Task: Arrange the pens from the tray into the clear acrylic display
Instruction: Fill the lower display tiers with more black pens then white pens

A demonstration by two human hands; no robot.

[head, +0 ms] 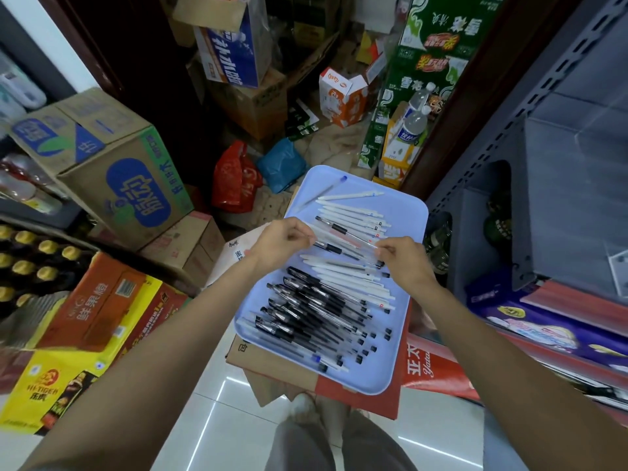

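The premises were a small shop's stock area. Printed drink cartons [112, 178] stood stacked on the tiled floor, bottled beverages [23, 260] sat alongside, and grey metal retail shelving [543, 130] lined one side.

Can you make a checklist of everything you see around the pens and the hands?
Surface: blue tray resting on cardboard boxes.
Job's things: black pens and white pens lying in the tray; clear display not clearly seen.
Clutter: cartons, red bag, bottles.
Grippers: left hand and right hand pinch the ends of one clear pen above the tray.
Cables: nothing seen.
Surroundings: grey shelving, tiled floor.
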